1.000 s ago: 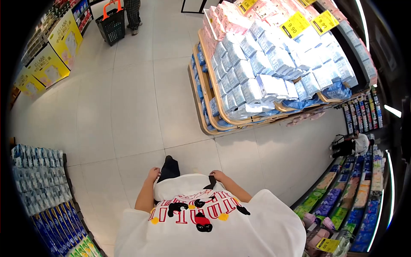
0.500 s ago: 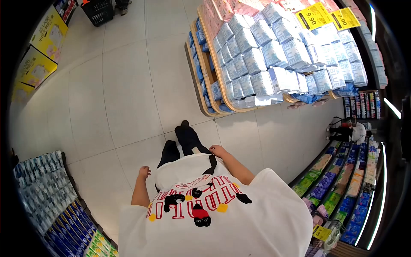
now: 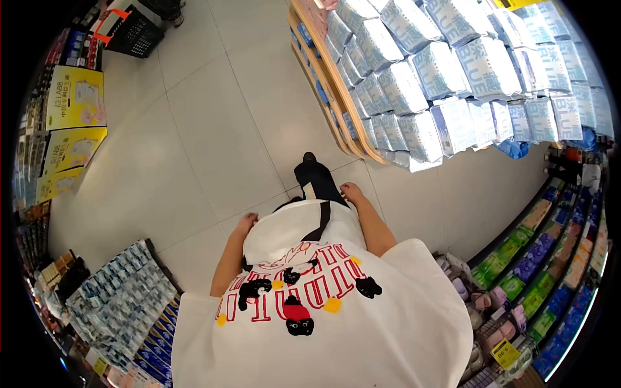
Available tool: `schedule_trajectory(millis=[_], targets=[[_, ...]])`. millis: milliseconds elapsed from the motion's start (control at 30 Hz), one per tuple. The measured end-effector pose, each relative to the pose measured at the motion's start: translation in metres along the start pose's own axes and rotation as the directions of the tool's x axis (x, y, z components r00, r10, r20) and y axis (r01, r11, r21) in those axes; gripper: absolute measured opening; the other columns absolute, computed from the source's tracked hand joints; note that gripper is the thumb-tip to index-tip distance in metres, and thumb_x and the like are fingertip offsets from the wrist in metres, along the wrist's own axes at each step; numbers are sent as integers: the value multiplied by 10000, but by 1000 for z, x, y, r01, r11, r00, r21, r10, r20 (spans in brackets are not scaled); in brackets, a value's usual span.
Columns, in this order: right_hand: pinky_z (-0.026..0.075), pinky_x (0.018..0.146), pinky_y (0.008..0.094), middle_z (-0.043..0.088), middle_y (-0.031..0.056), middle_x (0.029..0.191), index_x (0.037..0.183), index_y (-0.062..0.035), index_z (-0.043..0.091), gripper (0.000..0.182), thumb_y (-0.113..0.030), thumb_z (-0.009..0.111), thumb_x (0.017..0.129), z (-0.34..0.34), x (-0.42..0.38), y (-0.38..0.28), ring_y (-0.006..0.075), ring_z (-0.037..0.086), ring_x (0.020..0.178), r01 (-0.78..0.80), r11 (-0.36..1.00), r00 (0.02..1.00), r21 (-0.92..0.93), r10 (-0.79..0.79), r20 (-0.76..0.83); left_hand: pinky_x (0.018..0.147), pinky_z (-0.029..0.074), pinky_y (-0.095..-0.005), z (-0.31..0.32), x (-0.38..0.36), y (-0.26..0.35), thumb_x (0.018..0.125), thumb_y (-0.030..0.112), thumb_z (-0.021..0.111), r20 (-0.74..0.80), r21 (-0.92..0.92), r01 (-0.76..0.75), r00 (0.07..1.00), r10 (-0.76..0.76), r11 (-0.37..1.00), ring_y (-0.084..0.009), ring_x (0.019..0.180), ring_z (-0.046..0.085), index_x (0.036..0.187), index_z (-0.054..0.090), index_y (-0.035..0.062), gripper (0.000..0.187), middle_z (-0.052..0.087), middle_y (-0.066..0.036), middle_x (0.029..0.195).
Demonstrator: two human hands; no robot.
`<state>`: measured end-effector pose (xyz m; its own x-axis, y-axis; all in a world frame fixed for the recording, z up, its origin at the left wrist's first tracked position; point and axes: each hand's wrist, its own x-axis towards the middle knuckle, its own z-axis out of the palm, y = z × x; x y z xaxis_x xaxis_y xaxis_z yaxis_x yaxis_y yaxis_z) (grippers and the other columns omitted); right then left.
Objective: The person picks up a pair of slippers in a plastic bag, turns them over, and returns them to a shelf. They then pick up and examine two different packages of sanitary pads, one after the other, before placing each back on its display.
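My left hand (image 3: 246,222) hangs beside the left hem of my white T-shirt (image 3: 388,323). Its fingers are loosely curled together, and I see nothing in them. My right hand (image 3: 350,192) is by my right hip, near my dark trousers (image 3: 318,180). Its fingers are curled in too, with nothing visible in them. A black strap (image 3: 319,226) runs down the front of the shirt. One dark shoe (image 3: 309,157) shows ahead; the other foot is hidden below the shirt.
Wrapped tissue packs (image 3: 440,71) are stacked on a wooden-edged display (image 3: 333,110) ahead right. Shelves of coloured packs (image 3: 517,258) line the right. More packs (image 3: 123,294) stand at lower left, yellow cartons (image 3: 76,97) at upper left. A person's hand holds a black basket (image 3: 136,35) ahead.
I have moved forward: the tissue display is nearer and larger, and the shelves and cartons have shifted in view. My left hand has swung forward, and the leading foot differs in position.
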<state>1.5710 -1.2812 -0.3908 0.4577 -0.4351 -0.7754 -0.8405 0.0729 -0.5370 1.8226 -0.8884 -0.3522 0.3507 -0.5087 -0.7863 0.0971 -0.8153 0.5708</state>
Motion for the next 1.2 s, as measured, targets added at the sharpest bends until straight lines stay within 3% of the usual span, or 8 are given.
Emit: schedule_trajectory(millis=[33, 300, 433, 667, 767, 967, 1033, 1200], targets=[[475, 503, 322, 635, 109, 768, 959, -19, 625, 294, -267, 541, 825, 4, 15, 8, 192, 580, 588, 12, 1000, 999, 1, -13, 38, 674, 457, -282, -19, 8, 51, 911, 339, 490, -70, -311, 131, 985, -160, 941, -165, 775, 590, 1113, 560, 31, 376, 642, -90, 948], [502, 618, 333, 649, 124, 767, 926, 8, 642, 289, -236, 568, 789, -7, 30, -21, 206, 615, 634, 83, 986, 986, -143, -103, -134, 729, 444, -302, -105, 91, 221, 917, 290, 454, -182, -286, -128, 980, 77, 950, -165, 834, 586, 1130, 546, 72, 318, 631, -62, 1001], [498, 629, 329, 650, 127, 786, 920, 6, 639, 283, -237, 561, 797, 8, 26, -14, 206, 613, 640, 6, 1000, 980, -20, -10, -199, 815, 446, -326, -91, 139, 199, 880, 308, 503, 23, 74, -5, 1000, 3, 997, -189, 942, 576, 1096, 576, 52, 342, 629, -71, 1022], [481, 584, 302, 639, 114, 799, 980, -19, 625, 316, -267, 585, 789, 85, -12, -32, 171, 598, 633, -64, 974, 907, 219, 148, -394, 958, 390, -355, -140, 172, 207, 825, 413, 571, 496, 555, -240, 864, -85, 796, -298, 1101, 535, 1159, 572, 11, 523, 581, -184, 1167], [502, 685, 339, 640, 157, 944, 1017, -3, 612, 363, -300, 542, 820, 147, -30, -63, 236, 630, 763, -281, 880, 904, 384, 377, -203, 941, 406, -365, -184, 187, 197, 823, 401, 570, 570, 676, -369, 811, -135, 638, -313, 1095, 541, 1157, 564, -5, 526, 588, -203, 1144], [442, 887, 406, 618, 197, 1066, 1077, -33, 611, 409, -334, 477, 836, 216, -45, -117, 358, 572, 1009, -407, 866, 819, 289, 486, -305, 854, 450, -393, -257, 211, 138, 841, 371, 539, 433, 631, -184, 889, -146, 753, -299, 978, 591, 1136, 566, 12, 465, 619, -182, 1077], [440, 888, 424, 623, 193, 1054, 1059, -40, 621, 397, -335, 485, 831, 219, -49, -124, 362, 568, 1009, -376, 858, 815, 350, 486, -316, 800, 459, -396, -263, 203, 137, 861, 354, 521, 262, 340, 200, 918, -297, 919, -247, 908, 596, 1154, 534, 41, 430, 617, -134, 1063], [445, 894, 405, 620, 177, 1078, 1082, -48, 618, 389, -315, 537, 810, 242, -56, -132, 326, 578, 1013, -357, 855, 824, 376, 478, -305, 735, 452, -355, -255, 209, 141, 873, 339, 510, 329, 314, 203, 893, -306, 928, -211, 866, 587, 1168, 513, 65, 403, 607, -96, 1059]])
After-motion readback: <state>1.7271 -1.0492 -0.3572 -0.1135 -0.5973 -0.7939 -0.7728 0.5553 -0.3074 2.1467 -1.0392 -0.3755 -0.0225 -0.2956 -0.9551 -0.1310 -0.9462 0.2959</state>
